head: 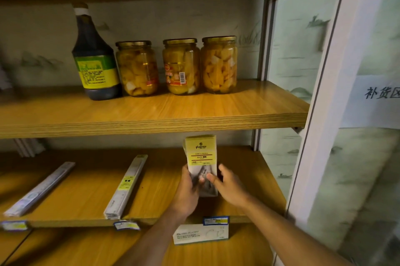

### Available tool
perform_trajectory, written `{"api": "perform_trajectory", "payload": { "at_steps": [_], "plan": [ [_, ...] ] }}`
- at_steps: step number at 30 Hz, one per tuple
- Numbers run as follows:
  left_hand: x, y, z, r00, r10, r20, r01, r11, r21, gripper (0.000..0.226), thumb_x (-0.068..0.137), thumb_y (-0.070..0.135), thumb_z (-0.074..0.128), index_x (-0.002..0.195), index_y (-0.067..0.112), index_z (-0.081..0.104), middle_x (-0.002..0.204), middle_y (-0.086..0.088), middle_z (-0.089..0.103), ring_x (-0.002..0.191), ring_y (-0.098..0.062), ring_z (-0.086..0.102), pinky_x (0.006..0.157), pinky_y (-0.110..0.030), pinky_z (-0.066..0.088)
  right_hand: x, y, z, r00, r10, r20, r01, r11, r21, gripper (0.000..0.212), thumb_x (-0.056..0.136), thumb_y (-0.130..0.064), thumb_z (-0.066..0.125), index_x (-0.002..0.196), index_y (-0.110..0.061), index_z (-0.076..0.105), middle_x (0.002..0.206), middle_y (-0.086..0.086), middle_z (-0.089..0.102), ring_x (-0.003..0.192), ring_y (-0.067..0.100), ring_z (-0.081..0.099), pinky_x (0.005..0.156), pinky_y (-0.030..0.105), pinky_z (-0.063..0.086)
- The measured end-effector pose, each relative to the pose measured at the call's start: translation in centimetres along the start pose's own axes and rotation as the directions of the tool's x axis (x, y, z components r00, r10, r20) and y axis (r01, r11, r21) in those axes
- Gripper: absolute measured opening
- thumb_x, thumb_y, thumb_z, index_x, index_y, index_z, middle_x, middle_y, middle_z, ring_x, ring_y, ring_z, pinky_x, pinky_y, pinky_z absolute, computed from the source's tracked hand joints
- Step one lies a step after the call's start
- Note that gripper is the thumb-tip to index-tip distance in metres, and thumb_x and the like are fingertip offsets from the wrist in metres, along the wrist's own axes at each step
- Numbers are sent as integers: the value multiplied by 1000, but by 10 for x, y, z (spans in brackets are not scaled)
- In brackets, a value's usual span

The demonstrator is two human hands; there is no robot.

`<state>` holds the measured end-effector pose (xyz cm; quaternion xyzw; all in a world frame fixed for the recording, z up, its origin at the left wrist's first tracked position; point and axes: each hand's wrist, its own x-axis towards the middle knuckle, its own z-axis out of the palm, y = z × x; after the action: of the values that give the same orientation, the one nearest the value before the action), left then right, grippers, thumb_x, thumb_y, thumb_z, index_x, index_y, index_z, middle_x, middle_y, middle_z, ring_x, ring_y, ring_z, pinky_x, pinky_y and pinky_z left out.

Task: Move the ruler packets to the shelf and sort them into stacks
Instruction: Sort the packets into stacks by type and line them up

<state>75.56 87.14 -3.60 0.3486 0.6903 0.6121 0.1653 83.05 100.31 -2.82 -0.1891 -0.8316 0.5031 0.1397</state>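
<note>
Both my hands hold a small stack of yellow-topped packets (201, 153) on end over the right part of the middle shelf (255, 183). My left hand (189, 187) grips the stack's left edge. My right hand (227, 183) grips the right edge, thumb on the front. A stack of long, narrow ruler packets (126, 185) lies flat at the shelf's centre, running front to back. Another long ruler packet (41, 188) lies flat at the left, angled.
The upper shelf (151, 112) carries a dark sauce bottle (94, 57) and three jars of yellow fruit (181, 66). A white mask box (200, 234) sits on the lower shelf. Price tags (126, 225) hang on the shelf's front edge. A glass panel with a paper sign (376, 96) stands right.
</note>
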Motion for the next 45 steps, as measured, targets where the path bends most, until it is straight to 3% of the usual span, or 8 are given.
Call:
{"api": "perform_trajectory", "payload": {
  "at_steps": [5,10,15,22,31,35,40,45],
  "plan": [
    [0,0,0,999,-52,-9,52,998,-29,43,94,-6,50,133,6,36,120,0,58,97,1,66,80,-25,58,-5,2,5,1000,21,3,-21,998,-51,26,95,-43,50,115,-26,52,113,-7,64,101,7,64,82,32,58],
    [1,1,-3,997,-57,49,60,996,-61,49,91,-11,52,132,12,36,130,-3,56,113,-4,62,78,-19,55,-8,5,8,999,51,0,-51,993,-102,27,95,-42,51,116,-24,51,112,-8,62,98,6,62,75,21,53],
    [1,6,-3,997,-18,77,17,1000,5,54,91,-13,53,135,13,34,122,13,51,101,25,53,76,-4,47,-8,5,5,999,40,-12,-41,994,-104,23,95,-42,51,113,-28,52,114,-7,62,102,7,61,78,24,55],
    [3,-3,-10,999,-26,41,21,992,122,60,89,7,66,135,29,35,130,19,54,125,1,50,88,-10,48,-9,12,7,998,70,0,-69,990,-125,36,92,-53,49,121,-32,49,121,-5,59,111,13,59,87,36,55],
    [1,3,-9,990,-133,36,126,979,159,41,89,16,66,123,33,49,113,19,61,108,3,57,73,-10,48,-11,12,7,994,109,19,-107,990,-93,49,85,-56,56,126,-29,49,125,-3,60,114,14,59,90,35,54],
    [3,5,-12,974,-225,-14,225,973,-46,36,88,18,68,120,29,57,110,10,71,109,-10,64,92,-30,52,-10,10,2,989,145,-42,-147,988,-43,89,79,-45,72,150,-15,26,150,5,38,136,21,39,104,34,41],
    [1,11,-9,960,-279,15,274,928,-251,47,77,25,71,123,21,60,114,3,72,113,-18,64,104,-47,46,-8,8,-7,995,87,-44,-86,996,18,79,81,-38,73,147,-17,34,145,7,46,131,18,47,102,32,46],
    [5,6,-28,921,-387,-51,323,829,-456,51,78,13,74,123,22,52,119,-7,68,110,-23,65,100,-44,50,-7,3,-43,1000,3,-11,-6,958,-288,61,84,-44,68,139,-29,46,128,0,60,106,11,62,82,28,57]
  ]
}}
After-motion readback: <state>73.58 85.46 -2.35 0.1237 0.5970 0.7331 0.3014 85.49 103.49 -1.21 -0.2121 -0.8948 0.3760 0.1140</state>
